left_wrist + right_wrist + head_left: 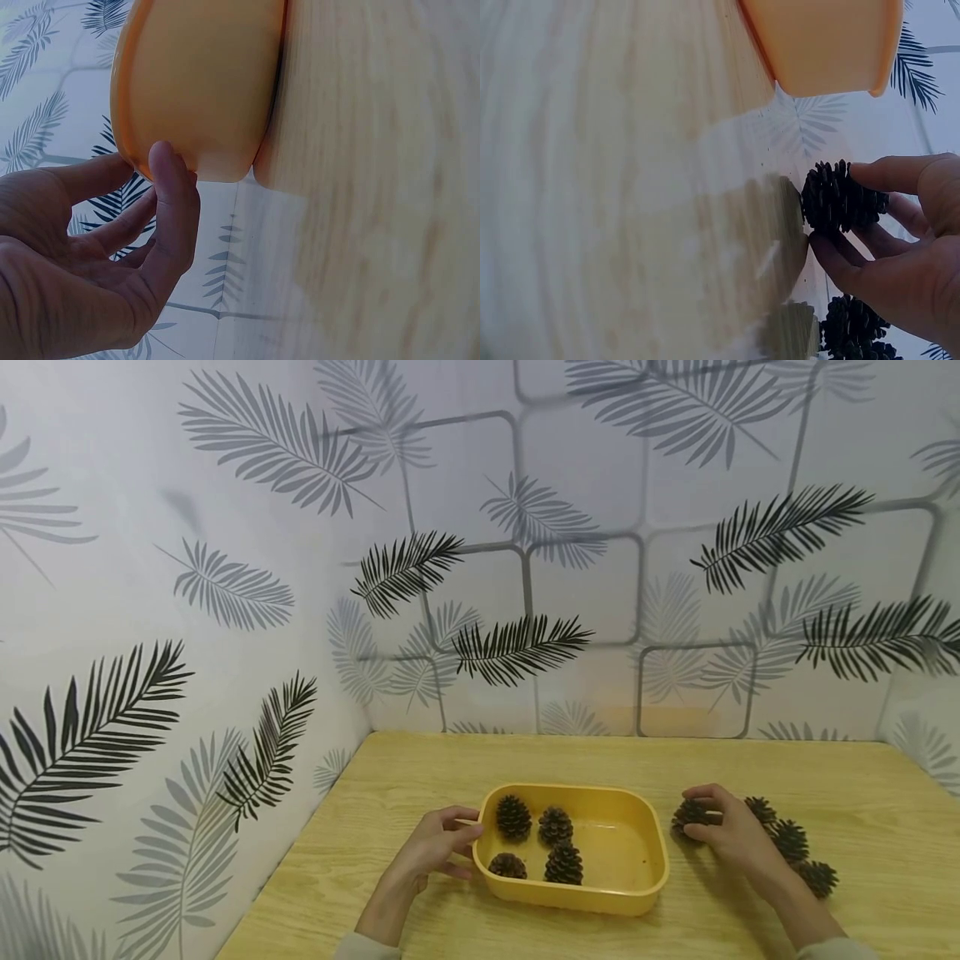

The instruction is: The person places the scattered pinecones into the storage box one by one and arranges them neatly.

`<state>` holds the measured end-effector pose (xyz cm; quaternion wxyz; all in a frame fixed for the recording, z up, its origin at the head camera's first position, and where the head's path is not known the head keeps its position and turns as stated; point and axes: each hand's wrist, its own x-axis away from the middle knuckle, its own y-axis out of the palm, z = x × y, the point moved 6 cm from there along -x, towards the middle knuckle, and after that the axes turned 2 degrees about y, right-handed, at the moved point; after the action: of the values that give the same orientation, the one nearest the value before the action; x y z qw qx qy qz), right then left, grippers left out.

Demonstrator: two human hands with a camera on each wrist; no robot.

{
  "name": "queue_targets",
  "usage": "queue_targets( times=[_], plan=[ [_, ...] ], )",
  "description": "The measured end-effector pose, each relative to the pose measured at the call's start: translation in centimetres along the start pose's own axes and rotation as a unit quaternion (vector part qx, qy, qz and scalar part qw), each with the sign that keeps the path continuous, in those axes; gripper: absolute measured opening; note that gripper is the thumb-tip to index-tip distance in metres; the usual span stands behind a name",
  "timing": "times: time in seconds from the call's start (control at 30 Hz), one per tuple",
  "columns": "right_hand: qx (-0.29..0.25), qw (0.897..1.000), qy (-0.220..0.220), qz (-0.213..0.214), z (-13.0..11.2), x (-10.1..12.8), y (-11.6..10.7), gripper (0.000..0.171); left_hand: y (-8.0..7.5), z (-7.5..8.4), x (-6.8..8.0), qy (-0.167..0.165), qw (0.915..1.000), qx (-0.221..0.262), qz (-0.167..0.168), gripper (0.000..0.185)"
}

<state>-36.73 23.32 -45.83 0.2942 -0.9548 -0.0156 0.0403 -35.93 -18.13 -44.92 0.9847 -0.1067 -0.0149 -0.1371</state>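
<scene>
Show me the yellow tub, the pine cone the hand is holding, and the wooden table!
Yellow plastic tub (pixel 647 847): head view, right inner wall.
Dark brown pine cone in the right hand's fingers (pixel 838 199): right wrist view, its scales.
Light wooden table (pixel 885 793): head view, bare top.

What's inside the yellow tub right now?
Four pine cones sit in the left half of the yellow tub; its right half shows bare floor. The near wall hides a strip of floor behind it.

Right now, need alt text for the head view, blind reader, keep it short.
A person's right hand pinches a pine cone on a wooden table, beside a yellow tray holding four pine cones. The left hand touches the tray's left rim, and three more cones lie behind the right hand.
</scene>
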Motion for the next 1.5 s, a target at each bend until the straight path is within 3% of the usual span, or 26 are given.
queue_targets(
  times=[1.5],
  plan=[
    [-0.029,0.999,-0.005,0.037,-1.2,0.6,-0.3,0.050,-0.1,-0.2,-0.2,-0.001,1.0000,0.001,0.003,0.044]
  ],
)
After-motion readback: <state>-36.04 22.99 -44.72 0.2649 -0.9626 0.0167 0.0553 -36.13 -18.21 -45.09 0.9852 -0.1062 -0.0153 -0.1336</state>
